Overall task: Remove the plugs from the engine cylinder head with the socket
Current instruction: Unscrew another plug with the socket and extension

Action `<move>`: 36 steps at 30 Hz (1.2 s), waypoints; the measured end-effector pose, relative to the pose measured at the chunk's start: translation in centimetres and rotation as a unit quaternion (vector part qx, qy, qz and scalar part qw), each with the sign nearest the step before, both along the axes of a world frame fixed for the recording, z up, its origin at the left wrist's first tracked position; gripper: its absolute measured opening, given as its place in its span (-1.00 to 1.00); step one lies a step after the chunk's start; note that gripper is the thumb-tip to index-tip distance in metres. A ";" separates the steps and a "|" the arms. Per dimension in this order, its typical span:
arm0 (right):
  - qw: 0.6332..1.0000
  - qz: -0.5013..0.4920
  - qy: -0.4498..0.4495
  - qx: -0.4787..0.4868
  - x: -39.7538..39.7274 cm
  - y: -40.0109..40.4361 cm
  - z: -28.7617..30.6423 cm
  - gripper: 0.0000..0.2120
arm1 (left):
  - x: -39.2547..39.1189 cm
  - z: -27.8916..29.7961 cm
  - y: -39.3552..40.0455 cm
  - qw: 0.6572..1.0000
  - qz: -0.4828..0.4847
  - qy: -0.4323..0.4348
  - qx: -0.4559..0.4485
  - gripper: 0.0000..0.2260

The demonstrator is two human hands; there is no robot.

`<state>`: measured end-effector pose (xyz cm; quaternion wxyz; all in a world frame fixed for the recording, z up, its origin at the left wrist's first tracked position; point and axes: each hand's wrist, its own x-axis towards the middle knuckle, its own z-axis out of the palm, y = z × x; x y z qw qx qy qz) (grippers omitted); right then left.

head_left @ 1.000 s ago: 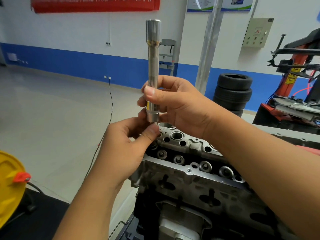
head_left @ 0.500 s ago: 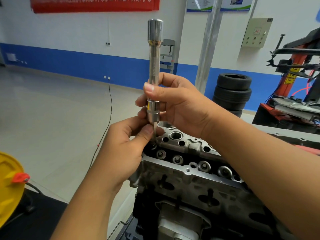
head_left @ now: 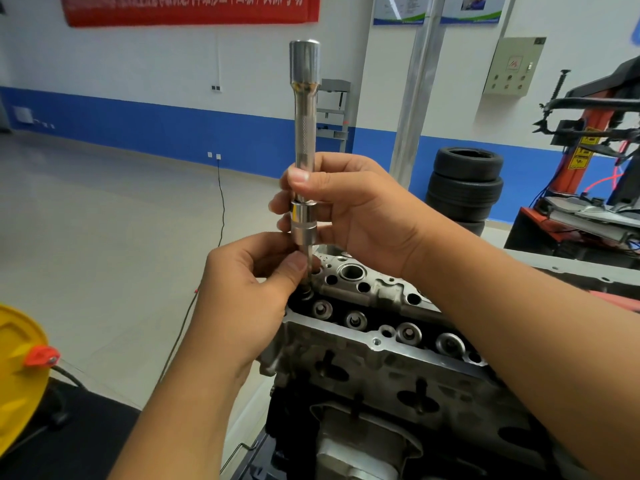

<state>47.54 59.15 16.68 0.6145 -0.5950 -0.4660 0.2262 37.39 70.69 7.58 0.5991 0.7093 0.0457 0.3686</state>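
A long chrome socket extension (head_left: 304,133) stands upright over the left end of the grey engine cylinder head (head_left: 381,344). My right hand (head_left: 349,213) grips its lower shaft just above the socket piece (head_left: 303,226). A thin bit below the socket reaches down to a dark recess at the head's near-left corner. My left hand (head_left: 249,289) pinches that thin bit between thumb and fingers. A row of round plugs (head_left: 356,320) runs along the head's top face toward the right. The bit's tip is hidden by my left thumb.
A yellow drum (head_left: 20,368) with a red cap sits at the lower left. A stack of tyres (head_left: 464,185) and a red tyre machine (head_left: 588,168) stand at the right. A black cable (head_left: 221,202) trails across the pale floor. A metal pillar (head_left: 419,91) rises behind my hands.
The socket extension has lifted slightly, exposing a thin bit below the socket piece. My left thumb and fingers stayed at its lower end; both hands keep their hold.
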 end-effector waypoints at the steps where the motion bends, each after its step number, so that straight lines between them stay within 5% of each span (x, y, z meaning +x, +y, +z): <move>1: 1.000 0.001 0.000 -0.001 0.0 0.0 0.0 -0.86 | 0.1 -0.1 -0.1 1.000 0.016 -0.011 -0.008 -0.76; 4: 1.000 -0.005 -0.007 -0.004 0.1 0.0 -0.1 -0.86 | 0.2 -0.2 0.0 0.999 0.043 -0.020 0.015 -0.83; 8: 1.000 -0.010 -0.009 0.000 0.2 -0.1 0.0 -0.89 | 0.0 0.2 -0.1 0.999 -0.044 0.001 0.005 -0.83; 15: 1.000 -0.019 -0.018 -0.006 0.1 0.1 -0.2 -0.80 | 0.2 -0.2 -0.3 0.999 0.047 -0.022 -0.010 -0.81; 19: 0.999 -0.033 -0.022 -0.006 0.1 0.1 -0.3 -0.83 | -0.2 0.2 -0.3 0.998 -0.051 0.008 -0.028 -0.78; 22: 0.999 -0.030 -0.021 -0.005 0.1 0.1 -0.3 -0.82 | 0.0 0.2 -0.3 0.999 -0.038 0.019 -0.017 -0.71; 26: 1.000 -0.019 -0.021 -0.007 0.0 0.2 -0.3 -0.82 | 0.1 0.2 -0.4 0.999 0.009 -0.006 -0.041 -0.89; 32: 0.999 -0.023 -0.029 -0.004 0.1 -0.1 -0.3 -0.85 | -0.2 0.5 -0.3 0.996 -0.079 0.018 -0.039 -0.83; 36: 0.999 -0.015 -0.030 0.004 0.0 0.0 -0.2 -0.90 | -0.1 0.4 -0.4 0.999 -0.036 0.006 -0.031 -0.76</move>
